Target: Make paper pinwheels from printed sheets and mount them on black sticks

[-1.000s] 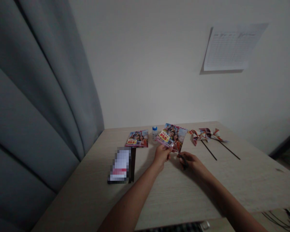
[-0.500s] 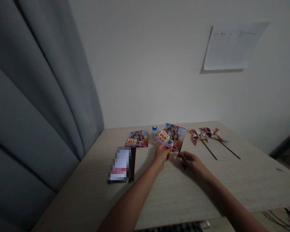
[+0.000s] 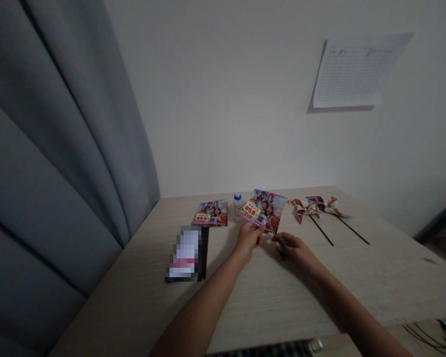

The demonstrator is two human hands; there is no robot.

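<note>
Between its thumb and fingers, my left hand (image 3: pixel 250 238) pinches the lower edge of a colourful printed flyer (image 3: pixel 269 204), which is tilted above the table. My right hand (image 3: pixel 296 249) is closed around the dark handles of a pair of scissors (image 3: pixel 277 238). The scissor blades point up and to the left, against the flyer's lower part; whether they are parted is too small to tell. Just behind my left hand stands a small clear bottle with a blue cap (image 3: pixel 238 204), most likely glue. A second matching flyer (image 3: pixel 210 213) lies flat to its left.
On the right lie two paper pinwheels (image 3: pixel 305 208) (image 3: pixel 329 204) with dark sticks. A phone with a blurred screen (image 3: pixel 186 254) lies at left beside dark strips (image 3: pixel 204 254). A grey curtain (image 3: pixel 74 124) borders the table (image 3: pixel 282 307); a printed sheet (image 3: pixel 357 74) hangs on the wall.
Almost nothing differs. The flyer and the scissors have shifted only very slightly, and both hands keep their grip.
</note>
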